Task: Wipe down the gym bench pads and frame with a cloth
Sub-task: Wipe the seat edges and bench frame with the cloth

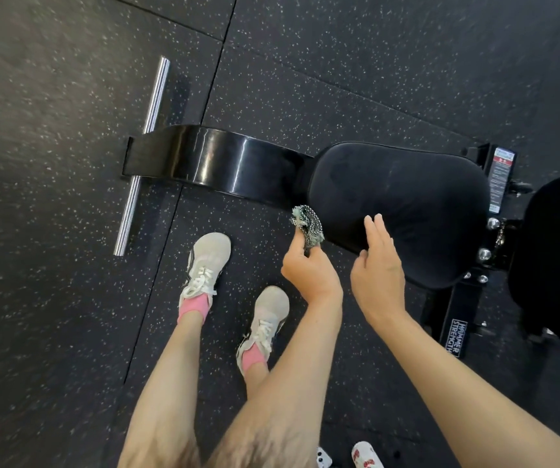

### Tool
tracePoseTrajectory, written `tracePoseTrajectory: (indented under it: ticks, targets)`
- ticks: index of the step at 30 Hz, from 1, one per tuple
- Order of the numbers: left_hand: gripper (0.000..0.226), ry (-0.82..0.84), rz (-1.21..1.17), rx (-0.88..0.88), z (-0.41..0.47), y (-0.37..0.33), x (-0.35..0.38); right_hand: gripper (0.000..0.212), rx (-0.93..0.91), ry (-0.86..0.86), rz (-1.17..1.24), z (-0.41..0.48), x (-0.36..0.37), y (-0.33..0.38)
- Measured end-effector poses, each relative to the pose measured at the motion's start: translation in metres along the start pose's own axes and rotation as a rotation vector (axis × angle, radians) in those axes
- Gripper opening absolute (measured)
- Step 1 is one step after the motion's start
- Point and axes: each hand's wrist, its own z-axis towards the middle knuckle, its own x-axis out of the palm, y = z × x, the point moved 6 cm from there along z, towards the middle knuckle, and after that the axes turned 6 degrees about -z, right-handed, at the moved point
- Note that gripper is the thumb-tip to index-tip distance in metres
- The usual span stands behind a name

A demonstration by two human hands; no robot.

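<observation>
The black padded gym bench seat [407, 204] is in front of you, to the right of the middle, with its narrow end pointing to the left. From this narrow end a glossy black curved steel frame beam [211, 157] goes left and down to the dark speckled rubber floor [373, 62], where it sits across a long chrome foot bar [126, 217]. Your left hand [309, 271] pinches a small crumpled cloth with a black-and-white pattern [307, 228]; its fingers are curled round the cloth, and the cloth is just beside the near edge of the seat, close to where the seat meets the beam. Your right hand [378, 275] holds nothing. Its fingers are straight and close together and lie over the near edge of the seat, but I cannot tell if they press on it. A second black pad [555, 248] is partly seen at the right edge. A white-lettered brand label [454, 336] is on the black post under the seat. Your two light grey sneakers [206, 261] with pink socks stand on the floor, left of your hands.
</observation>
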Motion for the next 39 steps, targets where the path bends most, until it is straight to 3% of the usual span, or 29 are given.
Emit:
tracePoseTrajectory:
  ticks: [7, 11, 13, 16, 19, 26, 33, 35, 37, 39]
  targets:
    - [0.031, -0.010, 0.001, -0.085, -0.020, 0.013, 0.005, 0.063, -0.066, -0.088, -0.124, -0.005, -0.002, -0.014]
    - [0.012, 0.221, 0.076, -0.194, -0.026, 0.035, 0.000, 0.064, 0.081, -0.073, -0.059, -0.008, 0.000, -0.028]
    - [0.013, 0.309, 0.076, -0.360, -0.024, 0.048, -0.005, 0.065, 0.109, -0.069, -0.049, -0.011, -0.002, -0.032]
    - [0.024, 0.267, -0.072, -0.729, -0.021, 0.053, -0.006, 0.065, 0.112, -0.066, -0.024, -0.014, -0.003, -0.037]
    - [0.037, 0.355, -0.136, -0.850, -0.014, 0.037, 0.012, 0.066, 0.114, -0.042, -0.008, -0.018, -0.004, -0.038]
    - [0.018, 0.470, -0.024, -0.801, 0.002, -0.011, 0.021, 0.067, 0.121, 0.028, -0.033, -0.026, -0.010, -0.037]
    - [0.027, 0.426, 0.055, -0.730, 0.023, -0.040, 0.015, 0.070, 0.127, 0.112, -0.033, -0.027, -0.010, -0.024]
    - [0.028, 0.359, 0.060, -0.625, 0.038, -0.054, 0.010, 0.070, 0.116, 0.125, -0.032, -0.027, -0.014, -0.018]
    - [0.032, 0.282, 0.068, -0.408, 0.062, -0.083, 0.011, 0.068, 0.105, 0.138, -0.024, -0.028, -0.017, -0.013]
    - [0.028, 0.339, 0.041, -0.206, 0.071, -0.127, 0.026, 0.065, 0.108, 0.160, -0.011, -0.029, -0.022, -0.007]
